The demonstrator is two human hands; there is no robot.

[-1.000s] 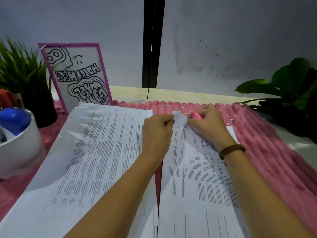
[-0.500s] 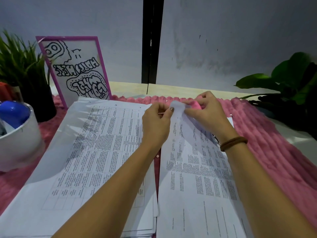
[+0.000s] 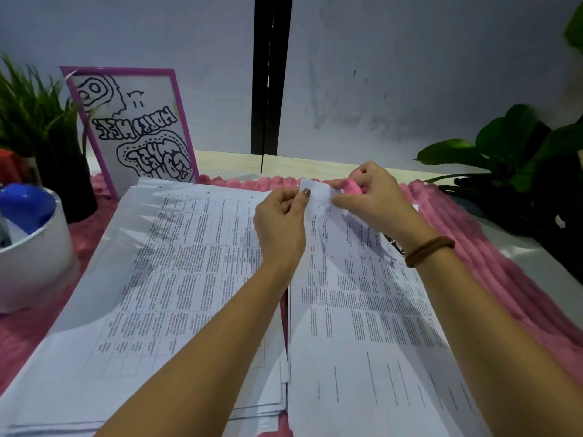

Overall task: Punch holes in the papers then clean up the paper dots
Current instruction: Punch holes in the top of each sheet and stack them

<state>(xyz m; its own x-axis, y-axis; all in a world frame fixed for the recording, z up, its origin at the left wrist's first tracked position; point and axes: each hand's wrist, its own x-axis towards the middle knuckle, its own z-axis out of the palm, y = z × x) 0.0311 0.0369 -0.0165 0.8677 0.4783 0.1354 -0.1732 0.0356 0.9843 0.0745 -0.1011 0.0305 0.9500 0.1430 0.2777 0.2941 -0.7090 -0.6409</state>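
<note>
Both hands have raised the top corner of the white printed paper sheet higher off the pink ribbed plush mat, probably to feed its edge into the small pink hole punch. The left hand pinches that corner taut between thumb and curled forefinger; the right hand wraps its fingers round the punch, above the mat's far edge.

Bracelet: you are wearing a brown, ribbed cord band round your right wrist.
Thumbnail: your left hand is showing dark, greyish polish.
</note>
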